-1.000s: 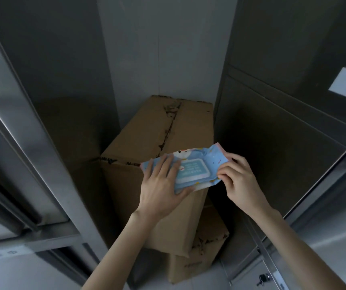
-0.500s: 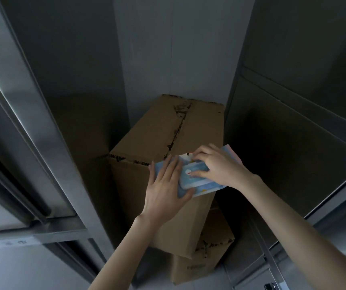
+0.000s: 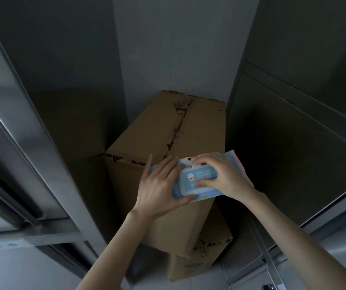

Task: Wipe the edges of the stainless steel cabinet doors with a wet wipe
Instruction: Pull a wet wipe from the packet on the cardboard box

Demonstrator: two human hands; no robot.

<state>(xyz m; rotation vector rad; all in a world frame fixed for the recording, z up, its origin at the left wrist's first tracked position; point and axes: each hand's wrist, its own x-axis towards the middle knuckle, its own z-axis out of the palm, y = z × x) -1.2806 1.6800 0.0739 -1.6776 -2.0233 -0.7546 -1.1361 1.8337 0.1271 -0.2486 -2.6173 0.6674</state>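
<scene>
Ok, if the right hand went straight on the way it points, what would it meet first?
Probably the left hand: its fingers lie on the pack just ahead of the right hand, which points left across it; depth looks about level.

Floor [image 3: 11,275], pale grey. Directly on it: small cardboard box [image 3: 207,254], under large cardboard box's [image 3: 167,130] near end; steel cabinets [image 3: 34,147] flanking the large box.

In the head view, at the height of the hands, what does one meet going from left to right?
Shiny stainless steel cabinet door edge → left hand → right hand → dark steel cabinet panel. The blue wet wipe pack, held by both hands, overlaps them.
</scene>
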